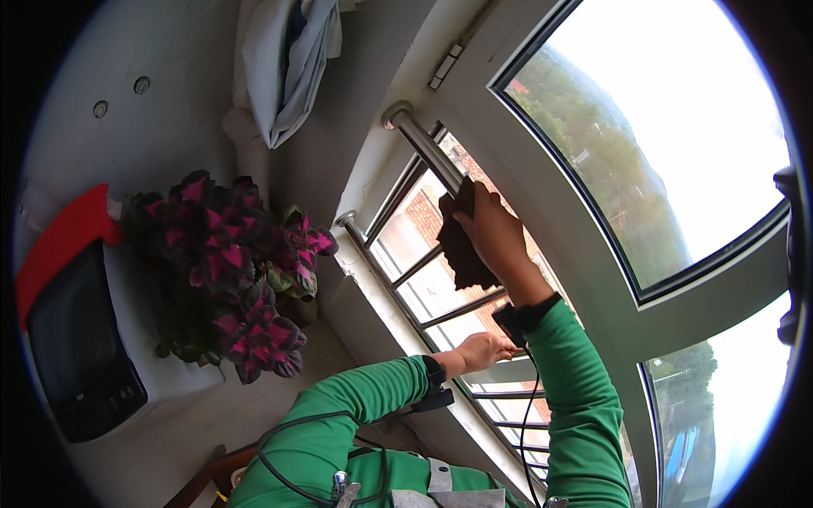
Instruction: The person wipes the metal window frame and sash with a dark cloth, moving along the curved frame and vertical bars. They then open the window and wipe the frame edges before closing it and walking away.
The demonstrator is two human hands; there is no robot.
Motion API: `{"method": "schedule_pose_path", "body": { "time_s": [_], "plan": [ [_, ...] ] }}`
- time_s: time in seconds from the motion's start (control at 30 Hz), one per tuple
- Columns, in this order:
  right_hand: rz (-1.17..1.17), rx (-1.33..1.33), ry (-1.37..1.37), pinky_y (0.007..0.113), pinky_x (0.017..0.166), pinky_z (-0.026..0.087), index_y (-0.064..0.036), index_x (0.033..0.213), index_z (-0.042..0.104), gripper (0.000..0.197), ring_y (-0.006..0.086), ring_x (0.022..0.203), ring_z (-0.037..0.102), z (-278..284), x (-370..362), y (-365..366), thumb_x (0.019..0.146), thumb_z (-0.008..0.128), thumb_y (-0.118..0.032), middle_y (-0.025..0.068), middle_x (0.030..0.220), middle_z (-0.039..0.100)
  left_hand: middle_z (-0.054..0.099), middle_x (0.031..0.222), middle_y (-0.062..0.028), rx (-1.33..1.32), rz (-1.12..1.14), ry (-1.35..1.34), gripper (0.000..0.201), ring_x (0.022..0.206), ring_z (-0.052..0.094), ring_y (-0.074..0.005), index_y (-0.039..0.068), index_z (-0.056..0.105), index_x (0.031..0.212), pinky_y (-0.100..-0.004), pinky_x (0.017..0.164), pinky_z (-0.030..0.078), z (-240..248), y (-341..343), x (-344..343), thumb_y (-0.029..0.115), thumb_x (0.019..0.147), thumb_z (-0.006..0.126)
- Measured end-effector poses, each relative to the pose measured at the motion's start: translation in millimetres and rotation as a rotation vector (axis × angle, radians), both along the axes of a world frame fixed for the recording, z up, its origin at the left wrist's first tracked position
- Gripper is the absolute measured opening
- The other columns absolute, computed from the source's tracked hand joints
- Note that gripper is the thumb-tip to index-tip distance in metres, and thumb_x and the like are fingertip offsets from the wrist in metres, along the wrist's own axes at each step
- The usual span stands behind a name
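A dark brown cloth (464,250) hangs from my right hand (497,237), whose fingers are closed on it against the upper metal rail (428,146) of the window. The cloth wraps over the rail, and its lower part dangles in front of the bars. Lower down, my left hand (481,350) is closed beside the window opening, its fingertips curled at a pale edge. What those fingers grip is hidden. A thinner lower rail (373,258) runs along the sill, with crossbars (461,306) between the two rails.
An open window sash (584,203) with glass panes fills the right side. To the left stand a purple and pink leafy plant (246,271) and an old boxy monitor (80,339) with a red cloth (63,241) on top. A pale curtain (292,76) hangs above. A black cable (529,423) trails from my right wrist.
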State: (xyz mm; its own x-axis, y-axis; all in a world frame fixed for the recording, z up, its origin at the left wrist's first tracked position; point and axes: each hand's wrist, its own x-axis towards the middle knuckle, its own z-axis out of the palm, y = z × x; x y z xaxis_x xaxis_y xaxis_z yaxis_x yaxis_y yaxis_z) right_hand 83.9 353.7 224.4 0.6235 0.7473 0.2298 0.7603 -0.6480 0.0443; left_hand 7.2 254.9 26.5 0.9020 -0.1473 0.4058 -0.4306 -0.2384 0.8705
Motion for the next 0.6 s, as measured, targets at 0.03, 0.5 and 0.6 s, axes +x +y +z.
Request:
{"method": "schedule_pose_path", "body": {
  "time_s": [0.03, 0.5, 0.6],
  "plan": [
    [0.043, 0.004, -0.062, 0.047, 0.073, 0.058, -0.0022, 0.131, 0.049, 0.055, 0.0385, 0.093, 0.069, 0.9, -7.2, -23.1, 0.091, 0.071, -0.033, 0.0210, 0.107, 0.064, 0.073, 0.086, -0.0145, 0.047, 0.014, 0.032, 0.023, 0.082, 0.070, -0.0354, 0.013, 0.075, 0.111, -0.0398, 0.075, 0.056, -3.9, -2.6, 1.2, 0.028, 0.096, 0.068],
    [-0.185, 0.100, -0.029, 0.048, 0.083, 0.054, -0.0036, 0.141, 0.048, 0.071, 0.0410, 0.102, 0.064, -2.3, -97.5, -345.4, 0.082, 0.081, -0.026, 0.0215, 0.114, 0.063, 0.069, 0.100, -0.0123, -0.014, 0.132, -0.048, 0.026, 0.090, 0.069, -0.0310, 0.007, 0.073, 0.118, -0.0356, 0.081, 0.055, -2.8, -10.8, -9.7, 0.016, 0.093, 0.070],
    [-0.194, 0.037, -0.084, 0.048, 0.083, 0.054, -0.0052, 0.141, 0.047, 0.071, 0.0412, 0.102, 0.065, 2.4, -116.0, -393.4, 0.081, 0.081, -0.023, 0.0210, 0.115, 0.063, 0.070, 0.101, -0.0134, -0.030, 0.133, -0.066, 0.025, 0.090, 0.070, -0.0305, 0.006, 0.073, 0.116, -0.0357, 0.081, 0.056, -2.3, -10.9, -9.3, 0.017, 0.093, 0.071]
  ]
}}
